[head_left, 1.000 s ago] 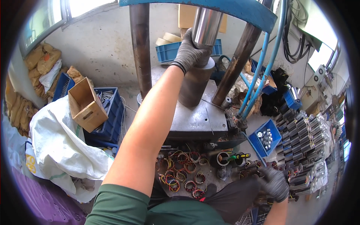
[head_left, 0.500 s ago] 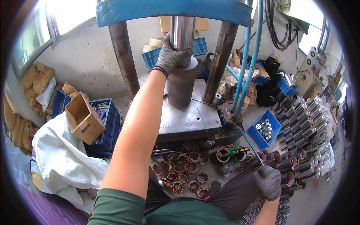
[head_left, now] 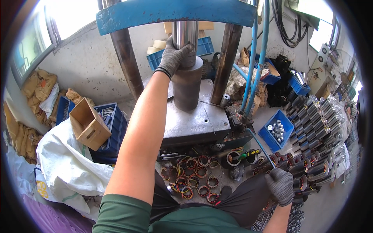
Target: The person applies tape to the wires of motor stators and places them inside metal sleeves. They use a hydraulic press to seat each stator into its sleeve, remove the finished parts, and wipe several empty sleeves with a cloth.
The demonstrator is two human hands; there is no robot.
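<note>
My left hand (head_left: 174, 58), in a grey knit glove, is closed around a metal cylinder (head_left: 189, 58) standing on a thick dark steel block (head_left: 187, 89). Its thumb points up along the shiny press ram (head_left: 185, 33), which comes down from under the blue crossbeam (head_left: 175, 14). The fingers hide where ram and cylinder meet. The block rests upright on the press's steel bed (head_left: 182, 124). At the lower right, my gloved right hand (head_left: 280, 187) is wrapped around the end of a thin blue lever (head_left: 261, 147), which runs up to the press's right side.
Dark steel columns (head_left: 127, 64) flank the ram. Several wire-wound rings (head_left: 202, 172) lie on the floor below the bed. A blue bin (head_left: 276, 130) of metal parts and many stacked cylinders (head_left: 314, 128) stand right. A wooden box (head_left: 89, 124) and white sack (head_left: 68, 155) are left.
The view has shifted slightly. My left hand stays around the cylinder beneath the ram, and my right hand keeps its grip on the lever, with little visible movement.
</note>
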